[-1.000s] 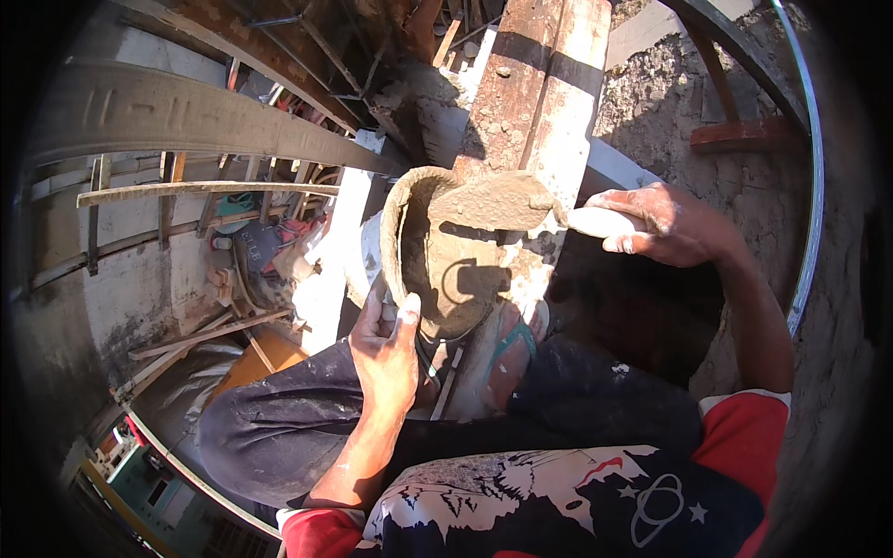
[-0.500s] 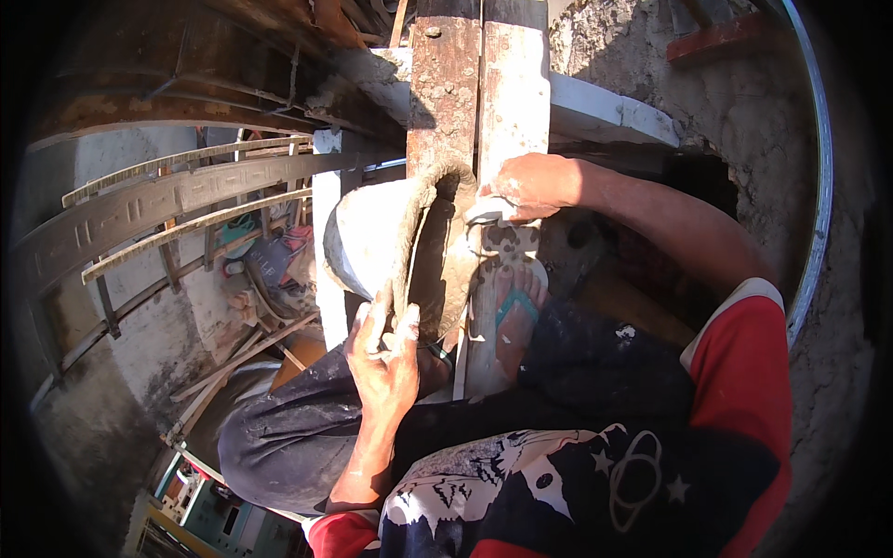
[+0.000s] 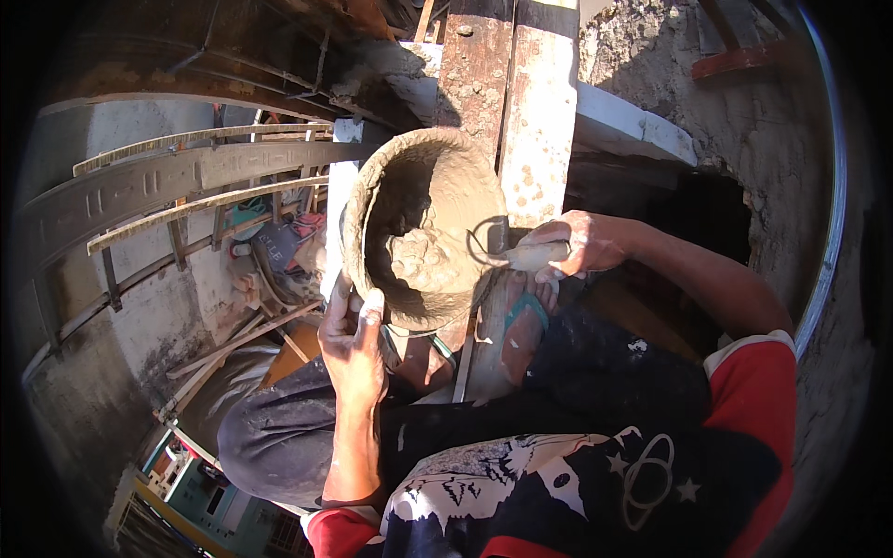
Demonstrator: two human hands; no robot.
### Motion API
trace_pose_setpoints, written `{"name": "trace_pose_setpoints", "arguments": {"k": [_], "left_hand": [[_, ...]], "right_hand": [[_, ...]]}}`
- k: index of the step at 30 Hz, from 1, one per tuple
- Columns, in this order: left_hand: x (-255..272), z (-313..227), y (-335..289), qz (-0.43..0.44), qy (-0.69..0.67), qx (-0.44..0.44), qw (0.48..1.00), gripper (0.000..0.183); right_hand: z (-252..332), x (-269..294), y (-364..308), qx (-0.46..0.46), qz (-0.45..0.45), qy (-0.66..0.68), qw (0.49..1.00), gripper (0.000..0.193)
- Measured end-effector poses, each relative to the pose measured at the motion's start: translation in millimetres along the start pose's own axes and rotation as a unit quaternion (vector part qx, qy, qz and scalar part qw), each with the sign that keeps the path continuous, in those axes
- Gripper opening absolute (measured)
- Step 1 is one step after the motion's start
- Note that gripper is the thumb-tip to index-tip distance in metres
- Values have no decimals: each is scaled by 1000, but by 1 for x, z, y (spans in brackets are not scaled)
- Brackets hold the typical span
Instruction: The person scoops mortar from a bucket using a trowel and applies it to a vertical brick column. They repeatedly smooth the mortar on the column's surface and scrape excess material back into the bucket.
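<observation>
A bucket (image 3: 426, 139), its rim and inner wall coated in grey-brown mortar, stands with its mouth turned up toward me. A soft heap of wet mortar (image 3: 423, 259) lies inside. My left hand (image 3: 355, 339) is closed on the near left rim, thumb on top. In my right hand (image 3: 588, 244) is the pale handle of a trowel (image 3: 535, 257), held at the bucket's right side. The trowel's front end, smeared with mortar, reaches over the rim; its outline blends into the mortar and shadow.
Wooden planks (image 3: 539, 139) run away from me under the bucket. A sandalled foot (image 3: 523, 339) rests just right of it. To the right are a dark opening (image 3: 698, 209) and a rough wall; a metal strip (image 3: 200, 172) and wooden battens extend left, above a drop.
The bucket has gone from tipped on its side to mouth up, showing the mortar inside. My right hand has drawn back right and nearer; my left hand has shifted slightly left, still on the rim.
</observation>
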State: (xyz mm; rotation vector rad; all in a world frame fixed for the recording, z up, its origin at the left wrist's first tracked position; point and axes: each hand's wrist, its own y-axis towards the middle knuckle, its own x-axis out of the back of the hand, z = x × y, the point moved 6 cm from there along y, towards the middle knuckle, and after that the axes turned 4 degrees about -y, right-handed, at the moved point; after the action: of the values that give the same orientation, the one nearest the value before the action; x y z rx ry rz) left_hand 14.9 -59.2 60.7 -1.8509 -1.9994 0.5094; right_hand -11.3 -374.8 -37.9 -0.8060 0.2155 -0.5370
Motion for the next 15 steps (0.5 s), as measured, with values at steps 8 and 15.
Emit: {"name": "trace_pose_setpoints", "arguments": {"k": [8, 15], "left_hand": [[6, 4, 3, -60, -170, 43, 983, 49], [7, 25, 2, -59, -124, 33, 990, 51]], "right_hand": [[99, 90, -113, 54, -135, -15, 989, 54], [144, 176, 33, -46, -254, -139, 956, 38]]}}
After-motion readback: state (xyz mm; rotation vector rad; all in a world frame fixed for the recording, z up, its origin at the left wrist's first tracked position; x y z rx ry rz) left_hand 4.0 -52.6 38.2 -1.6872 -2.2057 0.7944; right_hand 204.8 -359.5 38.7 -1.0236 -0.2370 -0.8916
